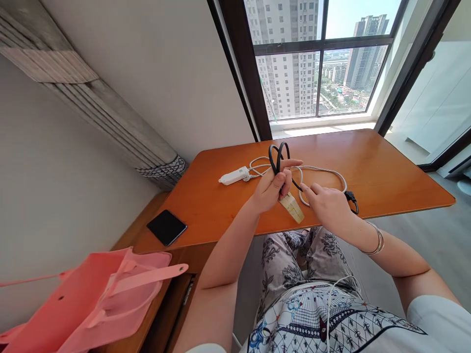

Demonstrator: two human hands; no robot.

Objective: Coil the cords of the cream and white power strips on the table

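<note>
My left hand [272,189] is closed around a black cable [279,156], gathered in loops that stand up above the fingers. Its index finger stretches out to the right. Below this hand, over the table's front edge, is a flat yellowed cream piece [293,209]; whether it hangs from the cable I cannot tell. My right hand [327,206] has its fingertips pressed together on the stretch of black cable running from the left hand. A black plug [351,197] with a bend of cable lies beside the right wrist.
A white power strip [234,176] and its white cord [327,170] lie on the brown table [390,171] behind my hands. A black phone [167,227] rests at the left edge. A pink bag [106,294] stands at lower left. Beyond the table is a window [322,46].
</note>
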